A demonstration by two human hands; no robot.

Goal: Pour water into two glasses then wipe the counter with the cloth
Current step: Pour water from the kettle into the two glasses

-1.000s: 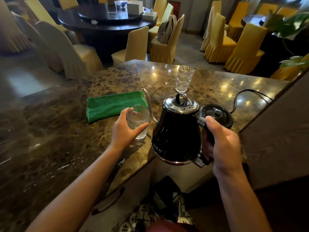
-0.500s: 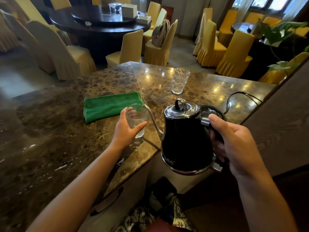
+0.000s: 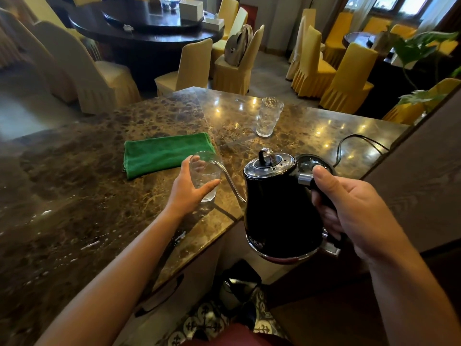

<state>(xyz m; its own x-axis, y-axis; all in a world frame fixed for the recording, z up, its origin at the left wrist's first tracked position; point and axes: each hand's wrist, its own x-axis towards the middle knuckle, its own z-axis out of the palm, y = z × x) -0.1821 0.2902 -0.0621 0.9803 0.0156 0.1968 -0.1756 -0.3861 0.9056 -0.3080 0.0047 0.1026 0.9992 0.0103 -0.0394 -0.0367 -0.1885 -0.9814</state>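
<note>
My left hand [image 3: 185,193] grips a clear glass [image 3: 205,174] that stands on the brown marble counter [image 3: 82,203]. My right hand [image 3: 349,211] holds the handle of a black gooseneck kettle [image 3: 279,208], lifted off the counter near its front edge. The thin spout curves up to the glass rim. A second, ribbed glass [image 3: 269,117] stands farther back on the counter. A folded green cloth [image 3: 166,153] lies flat just left of the held glass.
The kettle's round black base [image 3: 318,162] sits on the counter behind the kettle, its cable [image 3: 359,141] trailing right. A brown wall panel [image 3: 424,176] closes the right side. Beyond the counter stand yellow-covered chairs [image 3: 346,78] and a dark round table [image 3: 149,31].
The kettle has tilted toward the glass and its spout has come to the rim. My left hand has stayed on the glass.
</note>
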